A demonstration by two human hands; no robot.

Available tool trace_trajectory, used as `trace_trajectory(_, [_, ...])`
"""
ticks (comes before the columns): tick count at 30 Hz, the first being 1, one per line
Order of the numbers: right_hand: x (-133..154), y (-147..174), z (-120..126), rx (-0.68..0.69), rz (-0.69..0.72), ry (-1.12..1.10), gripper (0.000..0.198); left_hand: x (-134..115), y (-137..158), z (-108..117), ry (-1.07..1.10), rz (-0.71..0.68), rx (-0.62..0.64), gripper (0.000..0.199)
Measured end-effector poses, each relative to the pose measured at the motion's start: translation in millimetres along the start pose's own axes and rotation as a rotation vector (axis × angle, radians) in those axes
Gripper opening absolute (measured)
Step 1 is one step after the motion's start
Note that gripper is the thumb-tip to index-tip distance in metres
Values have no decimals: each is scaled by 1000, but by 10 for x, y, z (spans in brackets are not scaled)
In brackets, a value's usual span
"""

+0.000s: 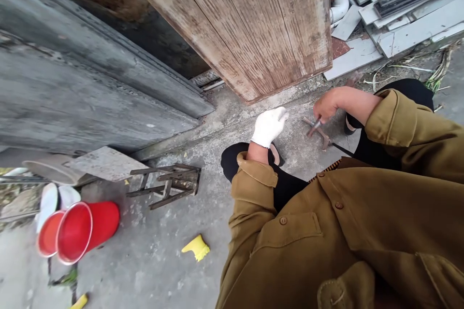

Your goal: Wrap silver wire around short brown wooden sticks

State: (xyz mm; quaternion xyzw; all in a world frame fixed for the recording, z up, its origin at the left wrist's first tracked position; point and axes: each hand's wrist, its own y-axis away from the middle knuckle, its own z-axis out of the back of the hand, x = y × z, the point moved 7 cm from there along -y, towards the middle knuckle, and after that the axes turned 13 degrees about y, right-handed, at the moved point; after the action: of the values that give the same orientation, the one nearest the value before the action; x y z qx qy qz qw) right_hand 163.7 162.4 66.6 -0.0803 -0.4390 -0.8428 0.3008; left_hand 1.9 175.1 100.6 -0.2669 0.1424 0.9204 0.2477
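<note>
My left hand [270, 125], in a white work glove, is closed above the concrete at the foot of the wooden door [250, 24]. Whatever its curled fingers might hold is hidden. To its right, my bare right hand [327, 105] is wrapped round a short tool handle [313, 128] that points down and left, with a reddish-brown end. Just beneath lies a rusty tool head [325, 142] with a dark shaft or strap running right. Whether the handle and this head belong together I cannot tell.
White and dark boards [409, 19] are piled at upper right by a white pipe [340, 7]. A grey panel [90, 87] stands at left. A wooden stool [170, 184] lies on its side near red buckets [103, 227]. A yellow object [197, 247] rests on the concrete.
</note>
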Motion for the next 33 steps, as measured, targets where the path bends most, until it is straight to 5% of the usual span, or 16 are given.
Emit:
trace_trajectory(1, [128, 91, -159, 172, 62, -30, 11, 18, 67, -30, 3, 10, -5, 28])
trace_trajectory(3, [413, 318, -264, 299, 275, -163, 13, 39, 191, -123, 14, 33, -5, 29])
trace_trajectory(5, [501, 471, -128, 132, 352, -323, 20, 35, 290, -248, 10, 55, 9, 29])
trace_trajectory(8, [217, 544, 131, -261, 174, -505, 33, -49, 369, -479, 0, 39, 76, 31])
trace_trajectory(10, [-2, 501, 173, -379, 29, -509, 37, -138, 378, -637, -15, -2, 153, 33])
trace_trajectory(14, [-158, 292, 129, -351, -154, -238, 27, -245, 345, -795, -105, -62, 238, 36])
trace_trajectory(20, [-69, 127, 29, -255, -225, 195, 23, -232, 319, -716, -244, -70, 204, 36])
trace_trajectory(28, [333, 214, -491, 298, 264, -134, 18, -241, 260, -665, -25, -160, 175, 28])
trace_trajectory(30, [414, 331, -369, 269, 420, -323, 15, -214, 229, -635, 186, -155, 148, 27])
trace_trajectory(33, [203, 391, 21, -124, 374, -601, 23, -145, 193, -587, 505, -84, 76, 32])
